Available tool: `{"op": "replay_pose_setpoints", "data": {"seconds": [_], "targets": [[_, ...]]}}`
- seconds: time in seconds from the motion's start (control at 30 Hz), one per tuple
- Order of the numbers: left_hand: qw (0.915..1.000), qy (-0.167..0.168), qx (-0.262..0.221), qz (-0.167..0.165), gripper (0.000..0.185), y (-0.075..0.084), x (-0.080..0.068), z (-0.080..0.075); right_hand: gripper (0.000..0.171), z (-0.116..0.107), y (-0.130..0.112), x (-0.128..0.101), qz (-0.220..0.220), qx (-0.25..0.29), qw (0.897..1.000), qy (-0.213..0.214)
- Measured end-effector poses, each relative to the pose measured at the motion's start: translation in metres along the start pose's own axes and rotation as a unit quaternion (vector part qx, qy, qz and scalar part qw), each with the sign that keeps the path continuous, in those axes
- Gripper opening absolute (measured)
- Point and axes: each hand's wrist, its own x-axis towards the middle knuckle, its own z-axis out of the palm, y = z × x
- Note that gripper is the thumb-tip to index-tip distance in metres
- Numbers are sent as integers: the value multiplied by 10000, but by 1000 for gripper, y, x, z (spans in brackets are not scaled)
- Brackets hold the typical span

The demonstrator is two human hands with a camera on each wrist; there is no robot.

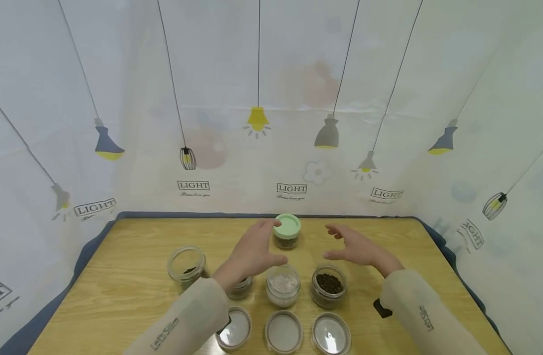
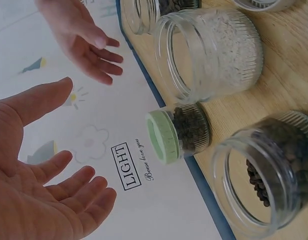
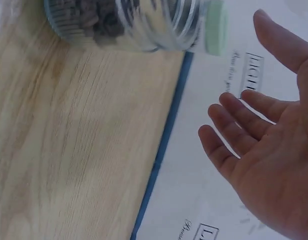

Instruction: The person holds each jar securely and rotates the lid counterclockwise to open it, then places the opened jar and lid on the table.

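Observation:
My left hand (image 1: 255,250) hovers over the jars with thumb and fingers spread, holding nothing. To the right, my right hand (image 1: 356,246) is also raised, with its fingers apart and nothing in them. Between and beyond the hands stands a glass jar with a pale green lid (image 1: 288,226) and dark contents. Nearer me are an open jar of white grains (image 1: 283,288) and an open jar of dark beans (image 1: 330,285). Another open jar (image 1: 187,268) with dark contents stands at the left. My left wrist partly covers a further jar (image 1: 241,290).
Clear round lids lie along the near side: a left lid (image 1: 235,328), a middle lid (image 1: 284,333) and a right lid (image 1: 331,334). The wooden table (image 1: 413,291) meets a printed cloth backdrop (image 1: 235,197) behind and at the sides.

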Motion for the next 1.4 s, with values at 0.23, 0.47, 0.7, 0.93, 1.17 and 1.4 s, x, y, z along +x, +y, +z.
{"op": "replay_pose_setpoints", "data": {"seconds": [0.23, 0.47, 0.7, 0.93, 1.17, 1.4], "targets": [[9999, -26, -84, -111, 79, -9, -3, 2, 93, -1, 7, 48, 116, -103, 9984, -541], [9992, -77, -263, -280, 79, -17, -8, 11, 97, -7, -1, 87, 550, -552, 9911, -1080], [9989, -15, -411, -214, 78, -20, -17, 16, 96, -2, -6, 114, 652, -646, 9872, -1302], [9991, 89, -402, -137, 74, -27, -21, 20, 99, 8, -7, 131, 608, -544, 9867, -1406], [9985, 28, -445, -312, 76, -32, -21, 22, 99, 14, -5, 143, 528, -397, 9867, -1485], [9983, -15, -444, -376, 76, -34, -22, 24, 103, 21, -3, 150, 324, -39, 9885, -1475]]}}
